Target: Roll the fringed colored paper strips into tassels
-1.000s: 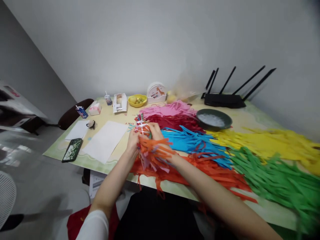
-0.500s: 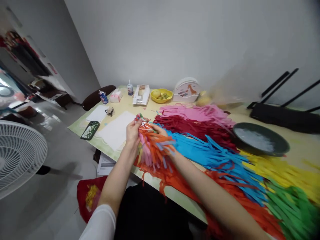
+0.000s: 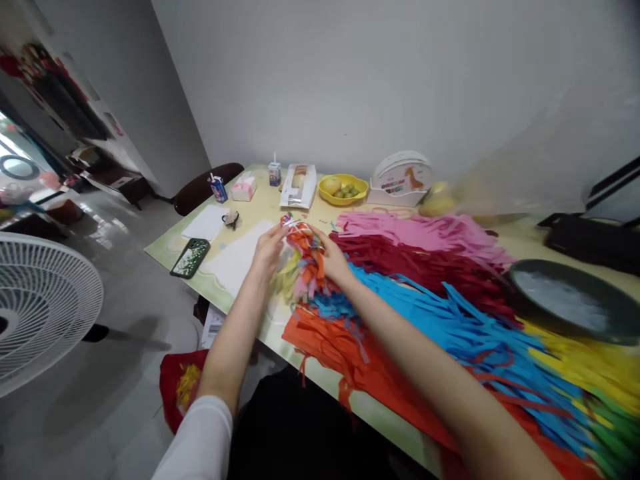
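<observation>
Both hands clasp the bundle [image 3: 306, 259], mid-view above the worktop [image 3: 327, 383]: left hand [image 3: 269, 249] at its 9 o'clock, right hand [image 3: 334, 259] at 3. Blur hides whether the white tie [image 3: 299, 227] is tight; if slack, strips could slide out. The tails hang close to the orange strips [image 3: 345, 347] at 5 o'clock and blue strips [image 3: 430, 310] at 4, so a pull might snag them. The fan [image 3: 45, 293] at 9 o'clock, if running, could scatter loose pieces.

Phone [image 3: 191, 258] left of strip bundle [image 3: 306, 259]
</observation>
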`<state>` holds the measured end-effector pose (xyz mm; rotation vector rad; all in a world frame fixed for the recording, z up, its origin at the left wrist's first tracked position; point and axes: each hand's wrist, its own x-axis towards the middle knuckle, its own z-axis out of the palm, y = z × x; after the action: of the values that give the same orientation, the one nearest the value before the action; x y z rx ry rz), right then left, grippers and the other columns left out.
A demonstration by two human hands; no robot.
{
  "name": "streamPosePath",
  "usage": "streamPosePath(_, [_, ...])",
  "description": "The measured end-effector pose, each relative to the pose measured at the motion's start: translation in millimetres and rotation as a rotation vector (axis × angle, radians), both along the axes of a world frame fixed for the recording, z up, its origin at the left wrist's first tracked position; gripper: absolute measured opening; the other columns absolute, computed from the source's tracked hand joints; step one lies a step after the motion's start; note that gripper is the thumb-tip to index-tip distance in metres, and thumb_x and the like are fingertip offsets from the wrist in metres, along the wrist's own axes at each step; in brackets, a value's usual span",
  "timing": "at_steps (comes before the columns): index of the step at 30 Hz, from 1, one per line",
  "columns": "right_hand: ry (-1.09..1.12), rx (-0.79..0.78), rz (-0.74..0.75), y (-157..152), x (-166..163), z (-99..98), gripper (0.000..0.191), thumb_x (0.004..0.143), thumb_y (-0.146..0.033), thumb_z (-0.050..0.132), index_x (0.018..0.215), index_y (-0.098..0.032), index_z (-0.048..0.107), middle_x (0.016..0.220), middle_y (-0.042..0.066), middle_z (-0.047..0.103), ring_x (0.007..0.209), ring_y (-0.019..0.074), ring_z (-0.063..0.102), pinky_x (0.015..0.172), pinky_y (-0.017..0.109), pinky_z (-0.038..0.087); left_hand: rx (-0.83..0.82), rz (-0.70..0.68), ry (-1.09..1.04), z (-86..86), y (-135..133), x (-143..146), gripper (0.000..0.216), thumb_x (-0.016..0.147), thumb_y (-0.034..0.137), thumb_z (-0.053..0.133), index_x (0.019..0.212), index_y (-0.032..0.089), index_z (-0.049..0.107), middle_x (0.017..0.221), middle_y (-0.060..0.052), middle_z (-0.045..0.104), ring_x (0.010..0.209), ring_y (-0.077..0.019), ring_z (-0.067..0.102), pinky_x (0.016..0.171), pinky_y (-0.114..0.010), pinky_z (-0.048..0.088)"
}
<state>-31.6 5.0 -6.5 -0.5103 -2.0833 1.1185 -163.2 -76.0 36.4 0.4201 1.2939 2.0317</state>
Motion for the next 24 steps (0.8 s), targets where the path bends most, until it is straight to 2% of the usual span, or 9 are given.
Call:
streamPosePath(2, [-0.088, 0.010, -0.057, 18.6, -8.6, -11.3, 0.059, 0.083, -0.027, 0.051, 0.141, -0.016, 0.048, 0.136, 0.012, 0.060, 0.125, 0.0265, 0.054, 0.107, 0.041, 0.041, 0.002, 0.089, 0.082, -5.9, -42.3, -22.3, 0.028, 0.067, 0.018, 0.079, 0.094, 0.016, 0.071, 0.115, -0.009, 0.072, 0.118, -0.0203, 0.062, 0.101, -0.029, 0.045])
streamPosePath(4, [-0.201, 0.030, -0.117, 29.4, -15.8, -26.1, 0.058, 0.082, -0.024, 0.051, 0.139, -0.012, 0.050, 0.131, 0.017, 0.061, 0.121, 0.0306, 0.055, 0.106, 0.045, 0.040, -0.013, 0.303, 0.296, -22.7, -101.5, -51.9, 0.033, 0.077, 0.028, 0.072, 0.108, 0.021, 0.067, 0.126, -0.008, 0.066, 0.119, -0.0190, 0.061, 0.101, -0.029, 0.046])
streamPosePath(5, [-0.262, 0.042, -0.148, 31.5, -18.5, -34.1, 0.058, 0.081, -0.021, 0.051, 0.138, -0.009, 0.050, 0.129, 0.020, 0.061, 0.120, 0.0334, 0.054, 0.105, 0.049, 0.038, -0.108, 0.461, 0.434, -35.6, -133.9, -67.4, 0.035, 0.083, 0.033, 0.066, 0.116, 0.022, 0.063, 0.129, -0.008, 0.064, 0.117, -0.0194, 0.063, 0.098, -0.030, 0.048])
streamPosePath(7, [-0.374, 0.069, -0.205, 30.8, -21.6, -48.9, 0.060, 0.079, -0.019, 0.051, 0.137, -0.004, 0.049, 0.125, 0.026, 0.058, 0.118, 0.0385, 0.051, 0.104, 0.054, 0.035, -0.570, 0.725, 0.648, -68.7, -194.9, -93.5, 0.035, 0.097, 0.038, 0.041, 0.128, 0.025, 0.052, 0.133, -0.008, 0.060, 0.115, -0.0178, 0.063, 0.093, -0.030, 0.051])
streamPosePath(10, [-0.494, 0.114, -0.285, 27.8, -22.0, -61.7, 0.060, 0.081, -0.021, 0.050, 0.137, -0.001, 0.048, 0.130, 0.031, 0.049, 0.121, 0.0416, 0.045, 0.103, 0.054, 0.033, -0.919, 0.692, 0.616, -128.4, -252.6, -110.4, 0.033, 0.100, 0.029, 0.036, 0.121, 0.015, 0.057, 0.126, -0.014, 0.061, 0.116, -0.0233, 0.061, 0.095, -0.036, 0.051])
streamPosePath(13, [-0.569, 0.150, -0.332, 31.1, -19.2, -61.2, 0.055, 0.083, -0.028, 0.050, 0.130, 0.000, 0.054, 0.130, 0.031, 0.047, 0.122, 0.0419, 0.043, 0.102, 0.052, 0.034, -1.193, 0.485, 0.563, -185.1, -260.1, -107.6, 0.027, 0.094, 0.031, 0.057, 0.113, 0.013, 0.062, 0.115, -0.011, 0.064, 0.107, -0.0241, 0.063, 0.091, -0.040, 0.053])
streamPosePath(16, [-0.603, 0.180, -0.349, 37.7, -10.3, -51.3, 0.058, 0.085, -0.038, 0.052, 0.129, -0.001, 0.054, 0.128, 0.030, 0.051, 0.123, 0.0420, 0.044, 0.101, 0.053, 0.036, -1.424, 0.312, 0.535, -223.7, -245.4, -105.1, 0.038, 0.091, 0.034, 0.063, 0.123, 0.016, 0.058, 0.123, -0.010, 0.060, 0.108, -0.0238, 0.062, 0.089, -0.043, 0.054])
streamPosePath(19, [-0.535, 0.237, -0.401, 43.0, 9.3, -36.4, 0.069, 0.087, -0.050, 0.050, 0.137, -0.003, 0.047, 0.136, 0.028, 0.049, 0.129, 0.0408, 0.041, 0.106, 0.054, 0.032, -1.589, 0.187, 0.542, -240.8, -237.0, -110.3, 0.038, 0.092, 0.034, 0.061, 0.125, 0.016, 0.056, 0.125, -0.011, 0.059, 0.108, -0.0237, 0.062, 0.090, -0.044, 0.054])
streamPosePath(24, [-0.293, 0.413, -0.469, 36.8, 49.4, -9.7, 0.066, 0.090, -0.053, 0.049, 0.141, -0.011, 0.045, 0.136, 0.023, 0.052, 0.129, 0.0390, 0.043, 0.107, 0.056, 0.032, -1.683, 0.089, 0.643, -242.9, -233.8, -117.4, 0.038, 0.093, 0.034, 0.059, 0.125, 0.016, 0.056, 0.126, -0.011, 0.059, 0.109, -0.0237, 0.061, 0.090, -0.045, 0.054])
